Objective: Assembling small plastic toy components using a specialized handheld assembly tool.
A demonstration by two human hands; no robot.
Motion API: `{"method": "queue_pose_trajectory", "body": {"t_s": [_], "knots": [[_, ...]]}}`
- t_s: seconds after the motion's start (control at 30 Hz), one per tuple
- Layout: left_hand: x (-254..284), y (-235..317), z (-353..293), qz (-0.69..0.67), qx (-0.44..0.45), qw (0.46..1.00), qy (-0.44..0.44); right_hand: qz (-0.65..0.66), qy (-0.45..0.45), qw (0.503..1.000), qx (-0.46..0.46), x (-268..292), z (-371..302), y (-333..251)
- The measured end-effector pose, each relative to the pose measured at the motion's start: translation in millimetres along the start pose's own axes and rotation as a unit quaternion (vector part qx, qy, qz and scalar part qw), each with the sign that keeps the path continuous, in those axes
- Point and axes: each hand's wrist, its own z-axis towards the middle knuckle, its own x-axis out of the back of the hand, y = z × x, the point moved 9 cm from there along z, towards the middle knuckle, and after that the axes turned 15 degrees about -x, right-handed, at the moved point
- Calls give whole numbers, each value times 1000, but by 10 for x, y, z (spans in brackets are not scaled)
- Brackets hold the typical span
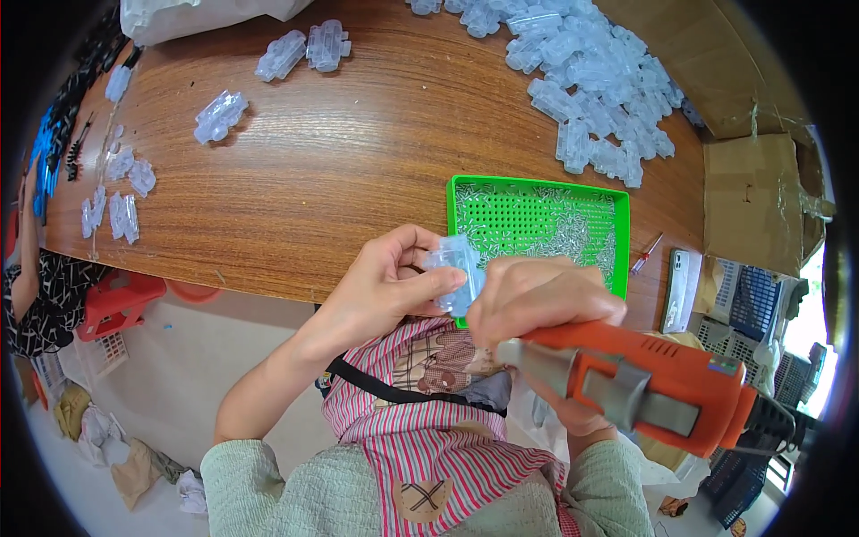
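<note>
My left hand is closed round a clear bluish plastic part, thumb across its front, just off the table's near edge. Close against the part's right side, my right hand is curled with its fingers bent. An orange power screwdriver with a grey metal clip lies along this hand, its silver nose pointing left and its black cord leaving at the right. The right fingertips are hidden, so anything pinched in them cannot be made out. Behind both hands stands a green perforated tray holding many small silver screws.
A heap of similar clear parts covers the back right. Several loose ones lie at the left. A small red-handled screwdriver and a phone rest right of the tray. Cardboard boxes border the right; another person's arm shows far left.
</note>
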Motion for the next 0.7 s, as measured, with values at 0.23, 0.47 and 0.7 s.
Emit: {"method": "queue_pose_trajectory", "body": {"t_s": [0.23,0.47,0.7], "knots": [[7,68,8,68,10,998,-14,60,-49,996,40,411,93,-287],[5,-36,21,65,25,996,-63,58,126,989,54,931,32,284],[-11,-20,46,62,39,996,-52,48,151,986,55,980,113,448]]}}
